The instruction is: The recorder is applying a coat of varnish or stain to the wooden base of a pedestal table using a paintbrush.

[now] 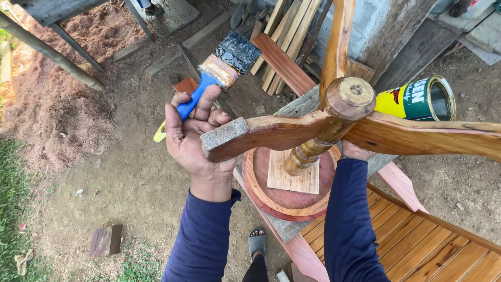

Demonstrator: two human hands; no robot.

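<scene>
My left hand (189,142) grips the blue handle of a wide paintbrush (219,70), its dark wet bristles pointing up and away. The same hand's heel rests against the end of one leg of an upturned wooden pedestal table (271,133). Its turned column (308,151) runs down to a round reddish top (284,206), and the glossy legs spread out from a round knob (350,96). My right hand (356,152) is mostly hidden beneath the right-hand leg (417,137), where it holds the table from below.
An open green and yellow tin can (425,99) lies behind the right leg on a grey board. Slatted varnished wood (417,245) is at the lower right. Planks (284,31) lean at the back. Sawdust (57,104), a wood block (106,240) and my sandalled foot (257,243) are on the dirt.
</scene>
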